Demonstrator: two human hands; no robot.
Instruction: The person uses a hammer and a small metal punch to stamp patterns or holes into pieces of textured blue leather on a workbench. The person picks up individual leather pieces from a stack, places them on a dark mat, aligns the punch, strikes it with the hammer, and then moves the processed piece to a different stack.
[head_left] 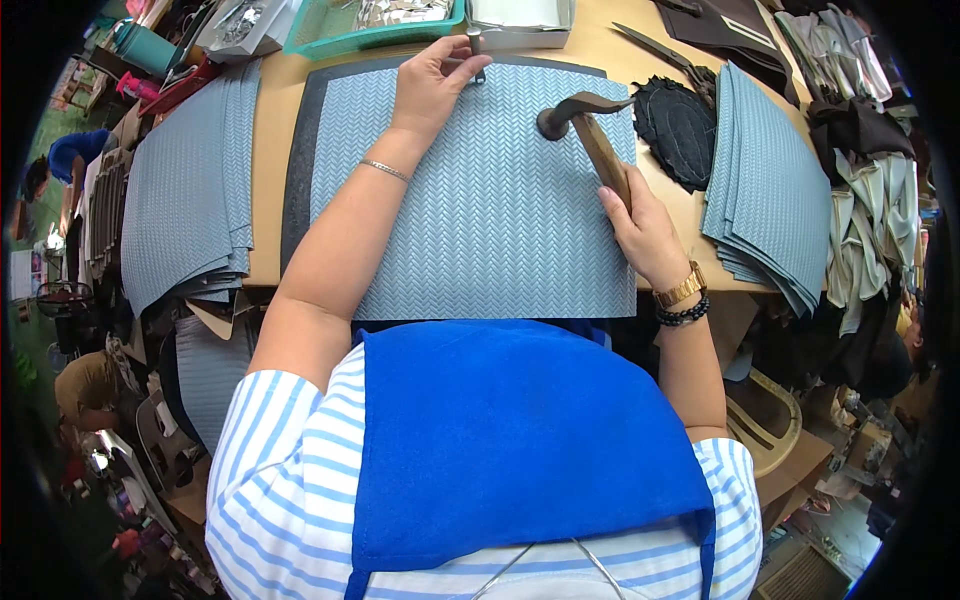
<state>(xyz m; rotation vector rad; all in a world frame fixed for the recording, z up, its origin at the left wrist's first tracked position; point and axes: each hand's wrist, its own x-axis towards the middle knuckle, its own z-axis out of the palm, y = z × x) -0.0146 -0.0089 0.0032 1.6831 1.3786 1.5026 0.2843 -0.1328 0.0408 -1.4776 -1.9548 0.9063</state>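
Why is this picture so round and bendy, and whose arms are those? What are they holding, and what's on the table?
They belong to a person, not a robot. A wide camera on their head looks down, and its lens bends straight edges. The left hand pinches a small metal tool over a blue-grey sheet. The right hand grips a hammer by its wooden handle. The sheet lies on a dark board on the table, with a left stack and right stack of similar sheets.
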